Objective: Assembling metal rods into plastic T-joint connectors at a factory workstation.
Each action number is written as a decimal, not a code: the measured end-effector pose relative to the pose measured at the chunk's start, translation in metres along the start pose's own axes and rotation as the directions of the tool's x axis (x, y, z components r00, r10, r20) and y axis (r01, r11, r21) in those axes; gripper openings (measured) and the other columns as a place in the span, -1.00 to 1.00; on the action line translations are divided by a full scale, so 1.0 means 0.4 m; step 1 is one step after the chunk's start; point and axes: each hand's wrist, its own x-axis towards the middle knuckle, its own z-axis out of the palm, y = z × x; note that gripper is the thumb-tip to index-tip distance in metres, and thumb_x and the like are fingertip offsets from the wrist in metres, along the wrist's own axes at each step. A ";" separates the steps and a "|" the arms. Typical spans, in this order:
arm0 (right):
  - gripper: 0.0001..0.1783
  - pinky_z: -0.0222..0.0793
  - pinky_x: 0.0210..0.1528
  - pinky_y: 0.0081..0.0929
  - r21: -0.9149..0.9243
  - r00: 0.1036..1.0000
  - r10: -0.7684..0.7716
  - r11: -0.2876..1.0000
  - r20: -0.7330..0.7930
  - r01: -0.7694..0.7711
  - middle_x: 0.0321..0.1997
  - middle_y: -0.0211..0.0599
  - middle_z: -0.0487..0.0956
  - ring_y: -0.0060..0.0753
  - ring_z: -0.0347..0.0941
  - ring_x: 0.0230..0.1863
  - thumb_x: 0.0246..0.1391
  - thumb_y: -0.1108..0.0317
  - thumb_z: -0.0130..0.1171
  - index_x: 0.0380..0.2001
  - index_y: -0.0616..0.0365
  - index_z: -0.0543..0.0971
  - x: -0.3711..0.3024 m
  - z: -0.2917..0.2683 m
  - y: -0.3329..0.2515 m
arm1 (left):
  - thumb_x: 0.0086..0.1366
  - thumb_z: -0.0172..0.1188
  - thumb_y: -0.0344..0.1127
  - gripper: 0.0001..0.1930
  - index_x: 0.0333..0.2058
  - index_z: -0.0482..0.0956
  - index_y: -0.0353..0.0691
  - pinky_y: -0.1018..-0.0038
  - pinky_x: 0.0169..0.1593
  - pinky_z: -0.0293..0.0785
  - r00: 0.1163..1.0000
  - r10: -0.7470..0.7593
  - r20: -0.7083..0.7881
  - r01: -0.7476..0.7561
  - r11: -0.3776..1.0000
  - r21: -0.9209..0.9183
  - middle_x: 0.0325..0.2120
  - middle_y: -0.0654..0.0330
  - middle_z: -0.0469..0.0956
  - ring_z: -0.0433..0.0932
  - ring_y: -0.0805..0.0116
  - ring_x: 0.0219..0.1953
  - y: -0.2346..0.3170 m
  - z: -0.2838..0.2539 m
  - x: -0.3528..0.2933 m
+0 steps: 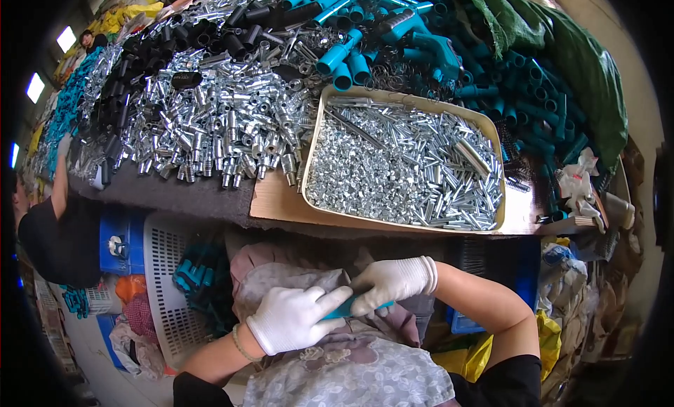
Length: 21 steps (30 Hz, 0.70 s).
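Over my lap, both gloved hands are closed around a teal plastic part (342, 310), tube-like where it shows. My left hand (296, 318), in a white glove, grips its near left side. From the right, my right hand (393, 283), also gloved in white, closes over its other end. Most of the part is hidden by my fingers, so its full shape cannot be told. On the table beyond my hands stands a shallow cream tray (500, 221) filled with small metal pins (435, 189) and nut-like pieces (351, 168).
Silver metal fittings (232, 126) are heaped left of the tray, with black tubes (242, 42) behind. Teal tubes (540, 112) pile up at the right under a green sheet (583, 63). A white basket (165, 288) with teal parts stands below left. A co-worker (60, 231) reaches in at far left.
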 end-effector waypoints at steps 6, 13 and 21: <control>-0.45 0.50 -0.30 -0.45 0.112 0.998 0.012 0.994 -0.066 -0.005 -0.36 -0.29 0.65 -0.45 0.56 -0.36 0.24 -0.06 0.31 -0.05 0.28 0.67 -0.018 -0.002 -0.015 | 0.18 0.37 -0.01 -0.48 0.11 0.59 0.00 0.37 -0.50 0.50 1.000 0.003 -0.011 -0.002 1.000 0.012 -0.53 0.26 0.49 0.60 0.27 -0.56 -0.002 -0.011 0.007; -0.47 0.51 -0.29 -0.23 -0.275 0.864 -0.214 0.957 -0.456 0.092 -0.31 0.01 0.68 0.02 0.62 -0.39 0.11 -0.02 0.41 -0.13 0.28 0.67 -0.041 0.074 -0.033 | 0.18 0.37 -0.07 -0.49 0.11 0.59 -0.01 0.36 -0.37 0.55 1.000 -0.010 -0.027 0.011 1.000 0.005 -0.40 0.24 0.56 0.63 0.25 -0.41 -0.016 -0.006 0.012; -0.74 0.52 -0.20 -0.12 -0.792 0.252 -0.758 0.525 -0.601 -0.312 -0.30 -0.21 0.65 0.00 0.59 -0.27 -0.02 0.27 0.43 -0.23 0.06 0.69 -0.142 -0.002 -0.156 | 0.13 0.41 -0.17 -0.47 0.11 0.60 -0.06 0.30 -0.21 0.59 0.969 -0.088 -0.231 0.059 0.990 -0.127 -0.20 0.15 0.60 0.62 0.08 -0.28 -0.002 0.003 0.009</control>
